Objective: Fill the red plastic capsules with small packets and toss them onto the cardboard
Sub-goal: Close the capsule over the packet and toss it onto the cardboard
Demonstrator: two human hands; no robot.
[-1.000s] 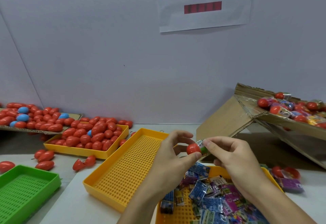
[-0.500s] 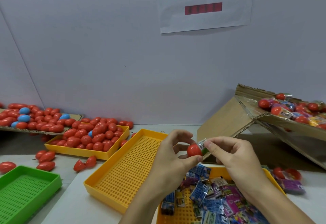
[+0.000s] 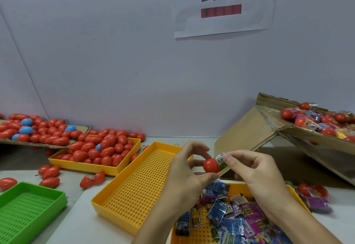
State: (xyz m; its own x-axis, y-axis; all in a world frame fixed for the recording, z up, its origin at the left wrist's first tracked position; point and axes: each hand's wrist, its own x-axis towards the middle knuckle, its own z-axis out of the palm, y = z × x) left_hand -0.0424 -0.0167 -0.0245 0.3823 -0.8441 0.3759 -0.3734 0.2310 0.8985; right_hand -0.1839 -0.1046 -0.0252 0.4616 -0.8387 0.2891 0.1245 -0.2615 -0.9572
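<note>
Holding item: red capsule point(image 3: 211, 165), pinched in the left hand point(image 3: 185, 168) grip between thumb and curled fingers, above the desk point(image 3: 73, 222). Right hand point(image 3: 257, 174) grip clamped on a small packet point(image 3: 220, 157), its end touching the capsule's right side. Open air around both grips; white wall point(image 3: 115, 61) well behind. Below and left of the grip: empty yellow tray point(image 3: 138, 182). Directly below: yellow tray of packets point(image 3: 240, 188), partly hidden by the wrists. Right of the grip, raised and tilted: cardboard point(image 3: 307, 143) carrying filled capsules. Far left: yellow tray of red capsules point(image 3: 96, 165), a green tray point(image 3: 28, 209), loose capsules on the desk. Above: paper sign point(image 3: 222, 5) on the wall.
</note>
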